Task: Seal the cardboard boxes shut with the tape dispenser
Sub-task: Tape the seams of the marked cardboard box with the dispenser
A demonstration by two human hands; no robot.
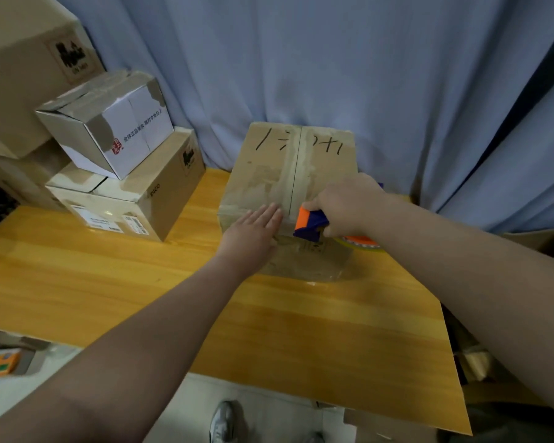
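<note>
A brown cardboard box (269, 164) with black marker writing stands on the wooden table (109, 276), its top flaps closed along a centre seam with old tape marks. My left hand (253, 231) lies flat, fingers straight, on the near left of the box top. My right hand (349, 206) grips the blue and orange tape dispenser (311, 223), which sits at the near end of the seam on the box's front edge. The tape roll (362, 243) shows partly below my right wrist.
Stacked boxes stand at the left: a white box (109, 123) on a brown PICO box (135, 193), with larger cartons (23, 65) behind. A blue curtain (365, 75) hangs behind the table. An orange item (0, 362) lies lower left. A shoe (224, 420) shows below the table edge.
</note>
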